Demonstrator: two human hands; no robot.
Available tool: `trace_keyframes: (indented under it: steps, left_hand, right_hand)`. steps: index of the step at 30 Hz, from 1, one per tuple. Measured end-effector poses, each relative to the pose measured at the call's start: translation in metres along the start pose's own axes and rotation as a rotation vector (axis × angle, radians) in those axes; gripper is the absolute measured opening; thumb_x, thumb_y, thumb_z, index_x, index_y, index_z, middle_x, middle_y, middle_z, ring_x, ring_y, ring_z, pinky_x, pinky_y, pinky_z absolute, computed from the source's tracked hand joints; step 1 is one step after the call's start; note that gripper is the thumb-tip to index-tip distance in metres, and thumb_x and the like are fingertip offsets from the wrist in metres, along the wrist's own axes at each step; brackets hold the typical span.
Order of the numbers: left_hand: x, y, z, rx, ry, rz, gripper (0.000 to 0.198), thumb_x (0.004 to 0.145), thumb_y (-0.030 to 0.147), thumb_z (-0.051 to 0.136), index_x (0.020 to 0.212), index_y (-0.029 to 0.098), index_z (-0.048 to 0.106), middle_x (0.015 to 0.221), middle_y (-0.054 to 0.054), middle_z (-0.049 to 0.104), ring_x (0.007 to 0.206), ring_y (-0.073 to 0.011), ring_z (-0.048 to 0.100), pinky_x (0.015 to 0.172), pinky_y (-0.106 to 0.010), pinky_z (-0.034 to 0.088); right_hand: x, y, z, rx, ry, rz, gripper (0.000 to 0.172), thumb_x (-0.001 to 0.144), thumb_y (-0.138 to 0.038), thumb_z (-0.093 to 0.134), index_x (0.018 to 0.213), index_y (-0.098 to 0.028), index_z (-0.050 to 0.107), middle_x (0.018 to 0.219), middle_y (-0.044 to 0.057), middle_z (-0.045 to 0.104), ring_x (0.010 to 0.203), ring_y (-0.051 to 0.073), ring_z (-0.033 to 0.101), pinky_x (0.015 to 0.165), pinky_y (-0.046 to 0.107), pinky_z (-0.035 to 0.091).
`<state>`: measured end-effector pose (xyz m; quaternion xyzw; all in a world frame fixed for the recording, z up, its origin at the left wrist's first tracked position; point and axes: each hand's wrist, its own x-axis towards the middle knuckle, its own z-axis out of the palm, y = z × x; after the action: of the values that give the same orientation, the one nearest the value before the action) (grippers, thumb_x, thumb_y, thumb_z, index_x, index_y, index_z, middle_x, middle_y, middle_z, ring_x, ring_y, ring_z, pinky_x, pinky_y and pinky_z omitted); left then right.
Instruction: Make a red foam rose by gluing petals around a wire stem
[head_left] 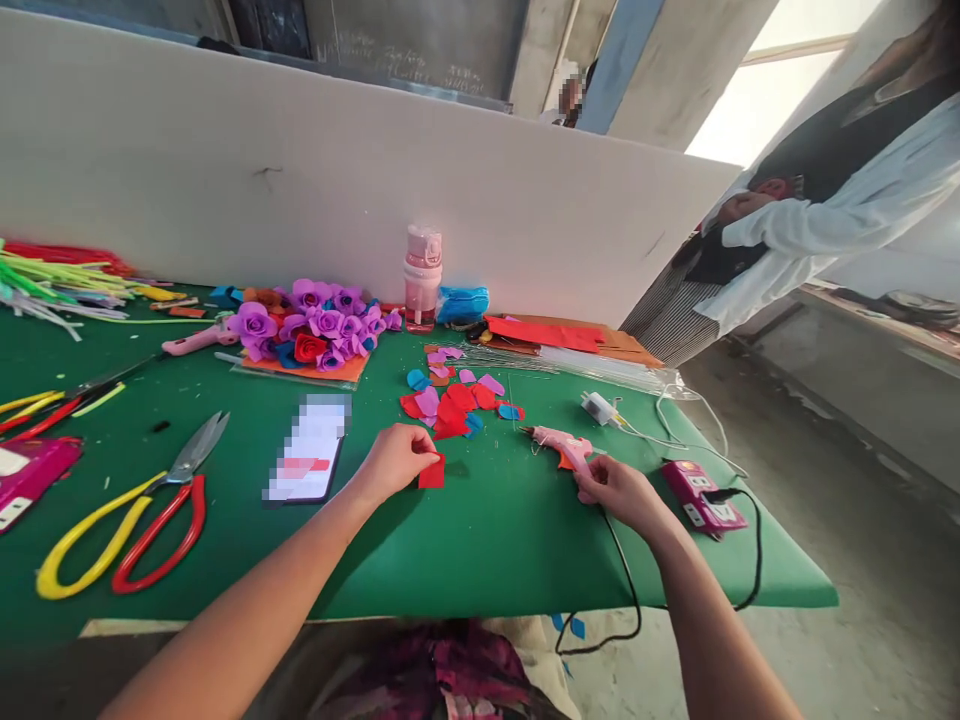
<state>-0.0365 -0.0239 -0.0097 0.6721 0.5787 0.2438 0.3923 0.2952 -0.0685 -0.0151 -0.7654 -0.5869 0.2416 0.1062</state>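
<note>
L hand pinches thin red square back from front edge of green-topped desk, R hand grips pink plastic glue gun by handle, nearer R edge, w/ thin black cord looped over front edge, so a snag cd jerk gun askew.

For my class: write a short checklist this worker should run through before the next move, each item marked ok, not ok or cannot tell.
1. Red square pinched in the left hand: ok.
2. Glue gun held by its handle in the right hand: ok.
3. Glue gun hot: cannot tell; nothing visible shows its heat.
4. Cord kept on the table: not ok; it droops below the front edge and might snag.
5. Black plug in the power strip: ok, as far as shows.
6. Nearest scissors away from both hands: ok.
</note>
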Motion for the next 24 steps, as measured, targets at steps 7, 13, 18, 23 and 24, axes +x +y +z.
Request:
trace_keyframes:
  steps: [7, 13, 18, 23, 24]
  left_hand:
    - [0.001, -0.009, 0.004, 0.111, 0.055, 0.018, 0.008, 0.067, 0.025, 0.063, 0.062, 0.02, 0.066, 0.062, -0.001, 0.068, 0.064, -0.0168, 0.062, 0.056, -0.024, 0.039]
    - [-0.003, -0.009, 0.004, 0.077, 0.076, 0.007, 0.01, 0.068, 0.026, 0.063, 0.061, 0.02, 0.065, 0.064, -0.001, 0.068, 0.063, -0.0165, 0.062, 0.054, -0.024, 0.038]
    - [-0.004, -0.005, 0.003, 0.146, 0.082, -0.013, 0.008, 0.069, 0.023, 0.064, 0.062, 0.02, 0.066, 0.064, -0.001, 0.068, 0.062, -0.0156, 0.059, 0.054, -0.024, 0.035]
    - [-0.004, -0.006, 0.004, 0.186, 0.076, -0.012, 0.008, 0.07, 0.018, 0.061, 0.064, 0.02, 0.066, 0.066, -0.001, 0.068, 0.064, -0.0157, 0.059, 0.054, -0.024, 0.034]
    - [-0.004, -0.006, 0.005, 0.192, 0.071, -0.015, 0.008, 0.07, 0.017, 0.06, 0.065, 0.02, 0.066, 0.066, -0.001, 0.068, 0.064, -0.0159, 0.059, 0.054, -0.024, 0.033]
  right_hand:
    - [-0.014, 0.004, 0.011, 0.402, 0.142, -0.019, 0.029, 0.076, -0.049, 0.054, 0.084, -0.021, 0.051, 0.072, 0.004, 0.067, 0.061, 0.02, 0.061, 0.058, 0.03, 0.046]
    - [-0.049, -0.039, 0.019, 0.859, -0.042, -0.109, 0.055, 0.065, -0.049, 0.075, 0.107, -0.019, 0.054, 0.081, 0.002, 0.062, 0.069, 0.018, 0.06, 0.068, 0.031, 0.05]
    - [-0.068, -0.071, 0.031, 0.951, -0.283, -0.099, 0.04, 0.082, -0.06, 0.054, 0.081, -0.019, 0.055, 0.057, -0.005, 0.043, 0.051, 0.012, 0.044, 0.055, 0.027, 0.045]
    - [-0.078, -0.087, 0.035, 0.684, -0.234, -0.232, 0.039, 0.087, -0.057, 0.048, 0.086, -0.019, 0.055, 0.057, -0.003, 0.046, 0.054, 0.012, 0.042, 0.052, 0.024, 0.036]
    - [-0.079, -0.09, 0.034, 0.628, -0.236, -0.258, 0.039, 0.088, -0.056, 0.047, 0.088, -0.018, 0.056, 0.057, -0.003, 0.047, 0.054, 0.013, 0.042, 0.052, 0.024, 0.035]
